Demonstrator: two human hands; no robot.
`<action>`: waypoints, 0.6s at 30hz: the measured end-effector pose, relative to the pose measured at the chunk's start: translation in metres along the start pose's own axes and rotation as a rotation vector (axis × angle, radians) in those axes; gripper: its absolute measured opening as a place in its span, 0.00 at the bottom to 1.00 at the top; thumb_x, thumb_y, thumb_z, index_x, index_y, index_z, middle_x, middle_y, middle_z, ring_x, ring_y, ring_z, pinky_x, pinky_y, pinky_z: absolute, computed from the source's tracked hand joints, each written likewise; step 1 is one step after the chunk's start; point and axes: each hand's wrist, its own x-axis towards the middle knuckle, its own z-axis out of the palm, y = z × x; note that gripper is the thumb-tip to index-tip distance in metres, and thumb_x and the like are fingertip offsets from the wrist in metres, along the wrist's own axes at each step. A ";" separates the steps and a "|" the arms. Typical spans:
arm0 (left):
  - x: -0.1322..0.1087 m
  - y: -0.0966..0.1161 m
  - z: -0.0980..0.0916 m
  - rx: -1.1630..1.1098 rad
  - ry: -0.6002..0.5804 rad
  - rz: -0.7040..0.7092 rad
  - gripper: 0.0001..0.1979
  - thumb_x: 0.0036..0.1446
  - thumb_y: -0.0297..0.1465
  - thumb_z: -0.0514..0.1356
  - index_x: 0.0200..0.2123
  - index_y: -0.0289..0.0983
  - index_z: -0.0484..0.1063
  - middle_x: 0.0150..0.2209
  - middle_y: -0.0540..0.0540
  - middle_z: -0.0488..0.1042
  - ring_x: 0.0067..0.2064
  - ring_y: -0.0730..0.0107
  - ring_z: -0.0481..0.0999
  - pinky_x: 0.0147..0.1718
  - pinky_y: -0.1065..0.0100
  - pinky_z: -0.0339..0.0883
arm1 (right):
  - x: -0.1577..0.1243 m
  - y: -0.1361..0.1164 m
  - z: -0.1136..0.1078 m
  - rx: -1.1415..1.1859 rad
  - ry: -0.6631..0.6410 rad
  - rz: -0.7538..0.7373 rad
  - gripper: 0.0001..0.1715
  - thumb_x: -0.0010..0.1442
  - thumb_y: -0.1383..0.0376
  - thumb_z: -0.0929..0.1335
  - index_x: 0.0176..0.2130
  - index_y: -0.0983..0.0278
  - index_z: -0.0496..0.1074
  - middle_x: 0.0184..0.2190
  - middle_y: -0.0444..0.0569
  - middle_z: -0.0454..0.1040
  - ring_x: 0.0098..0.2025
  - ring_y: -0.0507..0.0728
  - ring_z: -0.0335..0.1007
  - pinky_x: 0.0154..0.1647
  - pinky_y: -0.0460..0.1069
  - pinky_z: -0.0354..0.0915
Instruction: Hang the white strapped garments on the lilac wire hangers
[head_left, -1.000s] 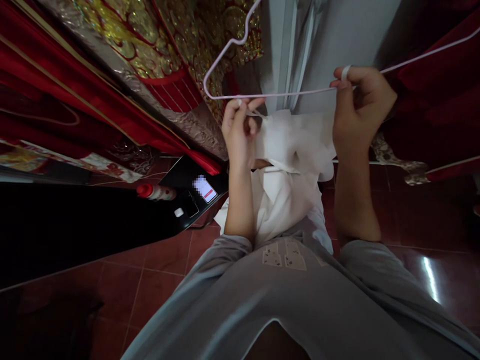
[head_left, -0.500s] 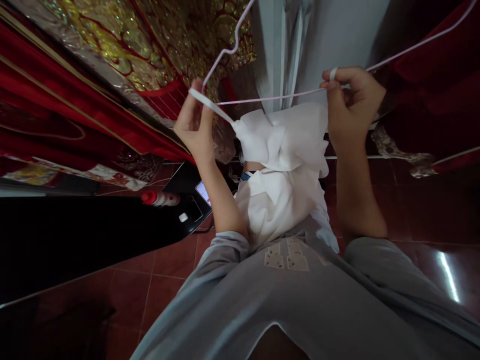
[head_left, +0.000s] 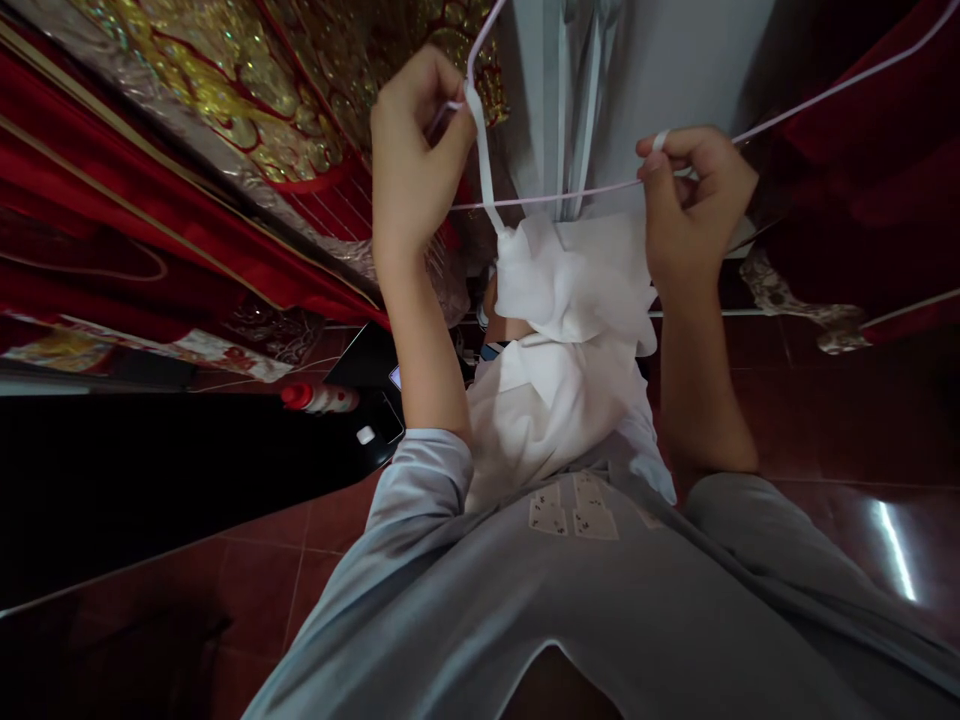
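Note:
My left hand (head_left: 412, 160) is raised and pinches a white strap (head_left: 484, 165) of a white garment (head_left: 570, 340) against the left end of a thin pale pink wire hanger (head_left: 555, 192). My right hand (head_left: 690, 205) is closed on the hanger's lower bar together with the garment's other strap, which loops over one finger. The garment hangs bunched between my forearms, down over my grey top.
Red and gold embroidered cloth (head_left: 225, 130) hangs at the left, dark red fabric (head_left: 885, 170) at the right. A black table (head_left: 150, 470) at the left carries a red-capped bottle (head_left: 319, 398) and a phone (head_left: 386, 415). Red floor tiles (head_left: 825, 430) lie below.
My left hand has risen and pulled the white strap up to the hanger's left end. The right hand has stayed in place on the bar.

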 end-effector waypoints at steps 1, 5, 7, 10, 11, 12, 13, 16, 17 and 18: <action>0.001 -0.001 0.000 -0.041 0.032 -0.068 0.18 0.65 0.15 0.62 0.27 0.41 0.72 0.27 0.48 0.71 0.37 0.58 0.71 0.45 0.58 0.66 | -0.001 -0.001 0.001 -0.003 -0.004 0.012 0.07 0.63 0.67 0.65 0.35 0.63 0.73 0.34 0.46 0.75 0.31 0.49 0.66 0.26 0.46 0.53; -0.001 -0.012 -0.001 -0.122 0.259 -0.045 0.19 0.70 0.17 0.59 0.26 0.40 0.69 0.25 0.50 0.67 0.31 0.64 0.69 0.35 0.63 0.64 | -0.004 -0.004 0.006 -0.001 -0.026 0.041 0.07 0.62 0.67 0.65 0.35 0.63 0.73 0.36 0.46 0.75 0.30 0.48 0.64 0.24 0.46 0.48; -0.009 -0.022 0.003 -0.228 0.446 -0.058 0.19 0.74 0.22 0.54 0.28 0.42 0.69 0.26 0.50 0.68 0.29 0.64 0.69 0.30 0.63 0.62 | -0.005 -0.005 0.008 0.004 -0.039 0.043 0.06 0.62 0.67 0.65 0.35 0.62 0.72 0.36 0.46 0.75 0.30 0.48 0.65 0.23 0.46 0.48; -0.026 -0.033 0.021 -0.455 0.600 -0.205 0.16 0.77 0.27 0.48 0.35 0.42 0.69 0.29 0.52 0.73 0.30 0.67 0.72 0.33 0.63 0.65 | -0.005 -0.006 0.009 0.005 -0.052 0.048 0.05 0.62 0.67 0.65 0.34 0.61 0.71 0.36 0.46 0.74 0.32 0.50 0.66 0.23 0.47 0.49; -0.033 -0.036 0.030 -0.509 0.588 -0.231 0.15 0.78 0.27 0.48 0.37 0.42 0.68 0.32 0.52 0.75 0.32 0.68 0.73 0.36 0.63 0.66 | -0.005 -0.006 0.009 0.007 -0.057 0.047 0.05 0.63 0.67 0.65 0.35 0.60 0.71 0.36 0.46 0.74 0.32 0.50 0.67 0.23 0.47 0.49; -0.038 -0.037 0.040 -0.565 0.560 -0.249 0.15 0.78 0.27 0.47 0.38 0.42 0.69 0.33 0.52 0.76 0.35 0.68 0.74 0.38 0.63 0.67 | -0.004 -0.006 0.009 0.010 -0.064 0.044 0.05 0.63 0.67 0.65 0.35 0.59 0.71 0.36 0.46 0.74 0.32 0.50 0.67 0.23 0.47 0.49; -0.043 -0.038 0.050 -0.598 0.522 -0.256 0.16 0.78 0.27 0.46 0.39 0.42 0.70 0.34 0.52 0.77 0.38 0.67 0.75 0.41 0.63 0.68 | -0.004 -0.006 0.008 0.014 -0.068 0.038 0.04 0.63 0.66 0.66 0.35 0.59 0.71 0.37 0.46 0.74 0.33 0.51 0.67 0.23 0.47 0.49; -0.051 -0.035 0.073 -0.534 0.502 -0.238 0.17 0.77 0.25 0.46 0.38 0.42 0.70 0.35 0.50 0.78 0.45 0.64 0.76 0.49 0.61 0.68 | -0.004 -0.004 0.008 0.023 -0.066 0.011 0.05 0.64 0.64 0.66 0.37 0.60 0.72 0.38 0.46 0.74 0.35 0.51 0.69 0.25 0.47 0.55; -0.052 -0.034 0.077 -0.501 0.510 -0.224 0.17 0.77 0.24 0.46 0.37 0.42 0.69 0.34 0.50 0.78 0.46 0.63 0.77 0.50 0.60 0.68 | -0.003 -0.003 0.007 0.027 -0.065 0.006 0.07 0.65 0.63 0.65 0.40 0.59 0.73 0.40 0.46 0.74 0.36 0.51 0.70 0.28 0.47 0.60; -0.052 -0.032 0.078 -0.477 0.513 -0.212 0.17 0.77 0.24 0.47 0.37 0.42 0.69 0.34 0.49 0.77 0.46 0.62 0.77 0.51 0.60 0.68 | -0.003 -0.001 0.007 0.033 -0.062 0.000 0.09 0.67 0.62 0.63 0.43 0.58 0.72 0.42 0.46 0.74 0.37 0.51 0.71 0.31 0.47 0.64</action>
